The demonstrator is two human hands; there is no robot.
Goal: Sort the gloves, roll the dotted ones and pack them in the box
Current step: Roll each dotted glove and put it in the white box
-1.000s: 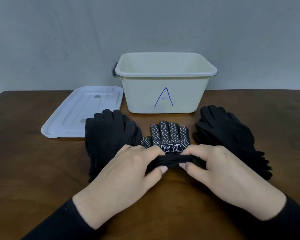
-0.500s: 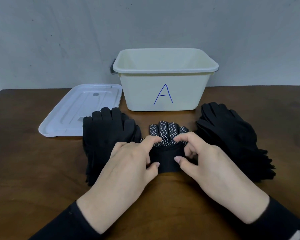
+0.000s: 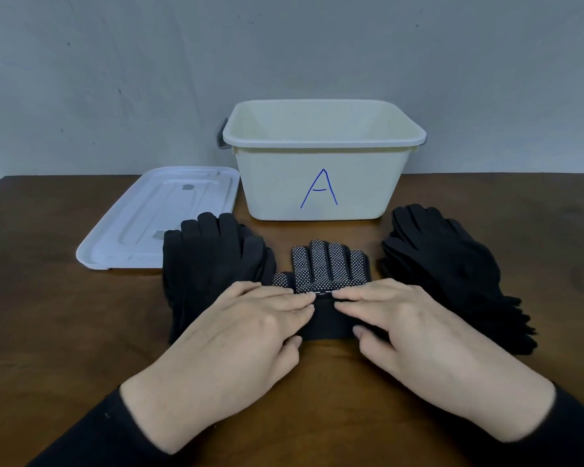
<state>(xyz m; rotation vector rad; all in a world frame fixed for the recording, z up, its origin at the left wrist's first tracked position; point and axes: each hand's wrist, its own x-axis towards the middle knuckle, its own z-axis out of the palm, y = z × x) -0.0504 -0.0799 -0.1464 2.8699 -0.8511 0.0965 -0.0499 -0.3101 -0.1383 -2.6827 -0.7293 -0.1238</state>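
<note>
We can't see the box (image 3: 324,183) floor; its near wall blocks it. The dotted glove (image 3: 327,264) cuff end is under the left hand (image 3: 246,332) & right hand (image 3: 415,328), so its fold is unreadable. Both sleeves are cut off at the bottom edge. The lid's (image 3: 162,210) near-right corner hides behind the left glove pile (image 3: 209,261). Pile counts are unclear.
</note>
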